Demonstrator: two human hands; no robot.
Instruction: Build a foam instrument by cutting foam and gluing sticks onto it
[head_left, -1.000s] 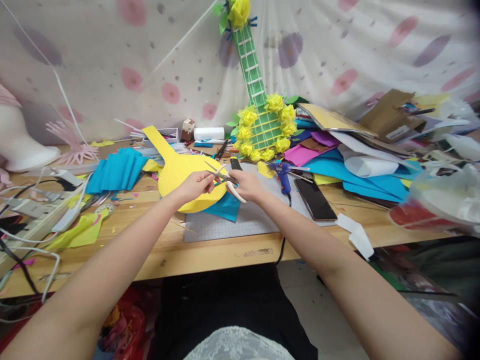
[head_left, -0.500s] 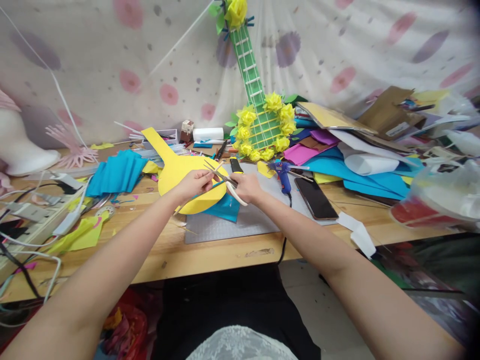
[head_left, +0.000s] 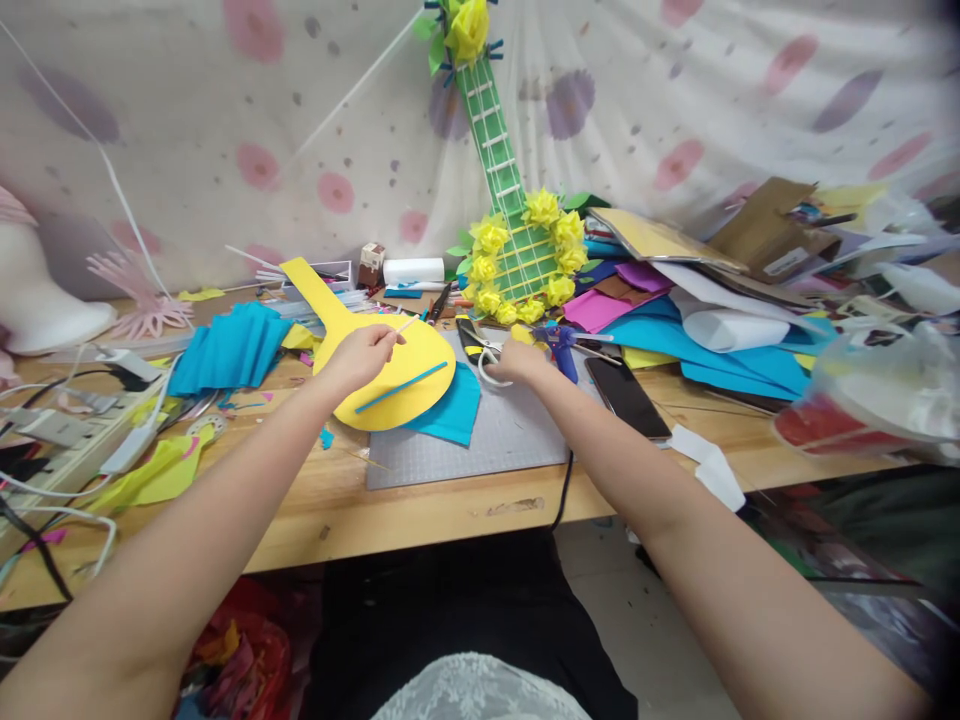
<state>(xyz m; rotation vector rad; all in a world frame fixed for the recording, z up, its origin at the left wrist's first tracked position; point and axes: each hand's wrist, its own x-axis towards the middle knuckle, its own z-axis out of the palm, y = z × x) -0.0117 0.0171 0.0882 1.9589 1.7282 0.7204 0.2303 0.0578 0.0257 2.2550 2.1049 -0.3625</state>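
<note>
My left hand [head_left: 366, 354] is above a yellow guitar-shaped cutout [head_left: 337, 350], its fingers pinched on a thin whitish stick [head_left: 407, 325]. A narrow blue strip [head_left: 401, 388] lies slantwise across the cutout's round body. To the right, my right hand [head_left: 523, 360] is closed at the pale handles of the scissors [head_left: 491, 370], low over the grey cutting mat [head_left: 510, 430]; the fingertips are partly hidden. Blue paper [head_left: 457, 410] sticks out from under the cutout. Just beyond my right hand lies a blue glue gun [head_left: 560, 350].
A green paper guitar [head_left: 499, 150] with yellow flowers leans at the back. A phone [head_left: 626, 398] lies right of the mat. Coloured sheets [head_left: 660, 330] pile up at the right, near a clear plastic tub [head_left: 877, 390]. Pleated blue paper [head_left: 229, 348] and a power strip [head_left: 60, 450] are at left.
My right hand has moved right with the scissors, away from the left hand. My left hand has shifted left and up with the stick. The blue strip now lies uncovered on the cutout.
</note>
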